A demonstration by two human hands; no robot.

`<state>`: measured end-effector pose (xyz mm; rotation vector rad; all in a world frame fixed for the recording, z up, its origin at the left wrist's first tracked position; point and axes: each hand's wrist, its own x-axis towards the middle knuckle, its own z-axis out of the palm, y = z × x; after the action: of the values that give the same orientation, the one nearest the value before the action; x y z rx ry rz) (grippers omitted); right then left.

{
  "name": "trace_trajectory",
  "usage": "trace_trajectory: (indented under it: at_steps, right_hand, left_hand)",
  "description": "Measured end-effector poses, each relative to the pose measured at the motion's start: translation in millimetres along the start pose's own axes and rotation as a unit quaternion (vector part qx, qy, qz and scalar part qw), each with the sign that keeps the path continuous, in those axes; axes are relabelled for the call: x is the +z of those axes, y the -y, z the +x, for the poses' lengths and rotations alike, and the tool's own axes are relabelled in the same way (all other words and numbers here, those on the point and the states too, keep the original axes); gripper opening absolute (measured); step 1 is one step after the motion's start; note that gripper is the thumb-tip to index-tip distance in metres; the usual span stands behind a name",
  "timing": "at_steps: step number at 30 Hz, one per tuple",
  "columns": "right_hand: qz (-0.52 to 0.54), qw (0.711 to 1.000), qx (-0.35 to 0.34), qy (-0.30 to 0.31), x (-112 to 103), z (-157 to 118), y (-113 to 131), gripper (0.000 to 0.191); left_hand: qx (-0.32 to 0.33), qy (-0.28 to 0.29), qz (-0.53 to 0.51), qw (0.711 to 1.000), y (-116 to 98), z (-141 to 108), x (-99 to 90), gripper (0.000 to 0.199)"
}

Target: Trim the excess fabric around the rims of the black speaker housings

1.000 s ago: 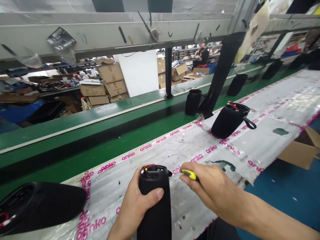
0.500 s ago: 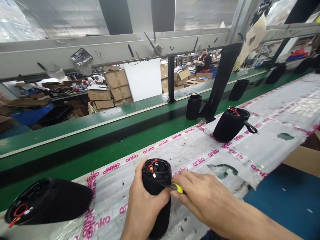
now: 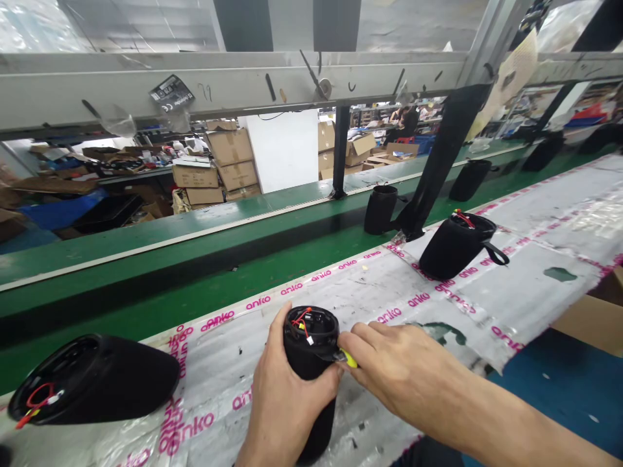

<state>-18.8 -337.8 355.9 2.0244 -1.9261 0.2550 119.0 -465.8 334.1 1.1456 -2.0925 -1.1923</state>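
My left hand (image 3: 287, 395) is wrapped round a black cloth-covered speaker housing (image 3: 305, 360), which stands nearly upright with its open end up. Red wires with a small white connector (image 3: 309, 340) stick up inside the rim. In my right hand (image 3: 389, 360) is a yellow utility knife (image 3: 348, 358), its blade end against the housing's side just under the rim, close to my left thumb. Most of the knife's handle is hidden by my fingers. To the left, another black housing (image 3: 121, 379) lies on its side with red wires showing.
Plastic sheeting with pink "anko" print (image 3: 370, 285) covers the bench. A housing with a strap (image 3: 457, 246) stands at right. Beyond run a green conveyor (image 3: 195, 285) with more housings, a black post (image 3: 438, 162) and a grey overhead beam (image 3: 233, 87).
The view has shifted slightly. Both hands stay at the housing, and the knife remains by its rim, with my right hand turned a little further over it.
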Motion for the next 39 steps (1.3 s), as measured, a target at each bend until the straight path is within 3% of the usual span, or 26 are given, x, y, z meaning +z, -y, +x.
trace_trajectory:
  at_steps: [6,16,20,24,28,31,35,39]
  right_hand:
    - [-0.002,1.0,-0.009,0.027,1,1,-3,0.015]
    - [-0.051,0.997,-0.014,0.049,-6,2,-1,0.034]
    - [-0.061,0.996,-0.018,0.062,-9,9,-5,0.034]
    - [-0.049,0.997,-0.024,0.062,0,5,-14,0.026]
    - [0.132,0.99,0.025,-0.043,14,-3,-18,0.006]
    - [0.2,0.973,0.079,-0.088,15,-3,-17,0.014]
    - [0.127,0.989,0.075,-0.028,9,0,-12,0.014]
    - [0.052,0.998,0.04,0.023,4,4,-9,0.007]
  left_hand:
    - [0.002,-0.008,0.005,1.0,0,0,1.6,0.092]
    - [0.034,-0.014,0.039,0.999,1,-3,1.8,0.093]
    - [0.04,-0.027,0.068,0.997,0,-4,5.7,0.092]
    - [0.044,-0.04,0.069,0.996,-2,-1,8.4,0.09]
    - [0.037,0.017,-0.026,0.999,0,6,3.7,0.087]
    - [0.027,0.037,-0.072,0.996,3,8,-0.6,0.083]
    - [0.026,0.037,-0.081,0.996,6,5,-3.6,0.084]
    - [0.028,0.094,-0.114,0.989,10,4,-7.8,0.087]
